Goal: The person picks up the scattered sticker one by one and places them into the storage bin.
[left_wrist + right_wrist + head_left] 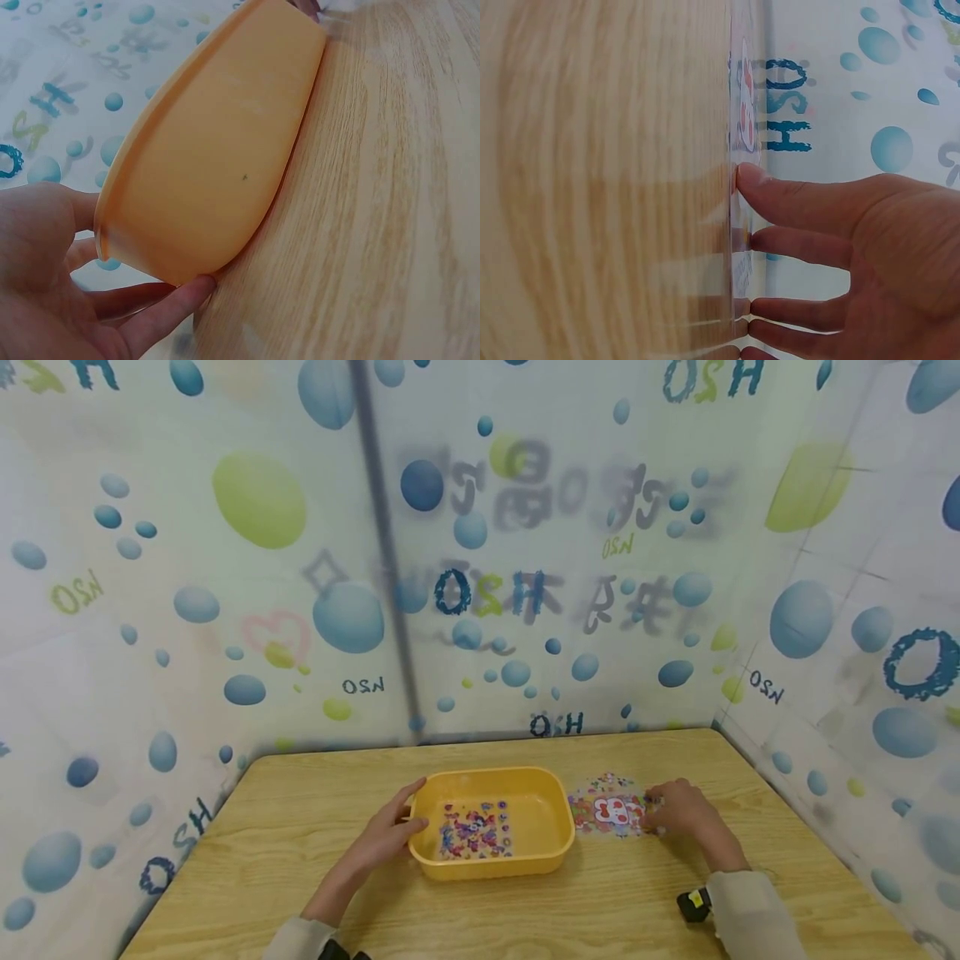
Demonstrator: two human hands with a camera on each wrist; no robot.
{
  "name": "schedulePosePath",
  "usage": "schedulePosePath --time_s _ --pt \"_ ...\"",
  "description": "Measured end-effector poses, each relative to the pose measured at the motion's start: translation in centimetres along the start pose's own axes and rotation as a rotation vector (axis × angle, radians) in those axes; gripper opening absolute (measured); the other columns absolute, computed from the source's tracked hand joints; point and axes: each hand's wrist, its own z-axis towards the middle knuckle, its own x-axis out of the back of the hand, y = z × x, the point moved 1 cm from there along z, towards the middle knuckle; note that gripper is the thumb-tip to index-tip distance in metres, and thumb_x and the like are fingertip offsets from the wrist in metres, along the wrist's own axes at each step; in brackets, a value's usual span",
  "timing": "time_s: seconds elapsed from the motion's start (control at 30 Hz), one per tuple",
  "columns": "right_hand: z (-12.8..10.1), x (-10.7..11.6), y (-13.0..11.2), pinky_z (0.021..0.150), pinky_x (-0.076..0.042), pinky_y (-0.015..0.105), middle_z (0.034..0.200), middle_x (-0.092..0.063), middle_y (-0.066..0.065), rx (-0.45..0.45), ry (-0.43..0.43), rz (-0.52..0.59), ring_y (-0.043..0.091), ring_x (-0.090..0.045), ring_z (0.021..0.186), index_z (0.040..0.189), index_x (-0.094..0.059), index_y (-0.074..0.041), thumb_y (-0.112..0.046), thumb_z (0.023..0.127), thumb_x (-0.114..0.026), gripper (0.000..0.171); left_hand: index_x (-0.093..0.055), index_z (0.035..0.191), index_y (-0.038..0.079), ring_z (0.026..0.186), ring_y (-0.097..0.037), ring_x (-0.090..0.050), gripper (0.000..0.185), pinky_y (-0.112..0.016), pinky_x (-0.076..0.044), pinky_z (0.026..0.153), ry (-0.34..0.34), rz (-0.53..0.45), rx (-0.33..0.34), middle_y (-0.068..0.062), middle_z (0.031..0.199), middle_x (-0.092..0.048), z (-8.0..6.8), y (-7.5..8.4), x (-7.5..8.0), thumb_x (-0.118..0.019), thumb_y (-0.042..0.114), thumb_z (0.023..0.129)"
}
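Note:
A yellow plastic basin [532,864] sits on the wooden table. My left hand [392,827] grips its left end, thumb over the rim and fingers along the outer wall; in the left wrist view fingertips [201,285] reach down to its lower edge. Inside the basin lies a sheet of colourful stickers [474,831]. To the right, a second clear sticker sheet [613,812] with a white cartoon face lies flat on the table. My right hand [686,814] rests its fingertips and thumb on that sheet's right side, fingers spread in the right wrist view.
The wooden table [300,810] runs back to hanging sheets [480,610] printed with blue and green drops, which also close in both sides. A black wrist device [693,903] sits at my right cuff.

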Motion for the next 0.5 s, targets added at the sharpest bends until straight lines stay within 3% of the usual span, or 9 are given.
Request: schedulePosePath --time_s 0.27,0.5 --pt "0.15 -0.24 -0.05 0.096 -0.047 0.069 0.128 -0.057 0.038 -0.046 -0.015 0.023 0.053 -0.054 0.113 0.134 -0.066 0.001 -0.023 0.085 -0.081 0.056 -0.035 0.162 0.024 0.113 -0.03 -0.066 0.063 -0.045 -0.063 0.083 -0.016 -0.018 -0.009 -0.03 0.145 -0.053 -0.07 0.01 0.07 -0.059 0.015 0.104" --pt "0.09 -0.14 -0.22 0.095 -0.047 0.068 0.127 -0.057 0.038 -0.047 -0.014 0.033 0.053 -0.054 0.113 0.127 -0.071 0.001 -0.02 0.083 -0.081 0.05 -0.034 0.162 0.024 0.109 -0.027 -0.066 0.063 -0.042 -0.063 0.082 -0.026 -0.01 -0.014 -0.029 0.143 -0.055 -0.15 0.03 0.16 -0.058 0.016 0.104"
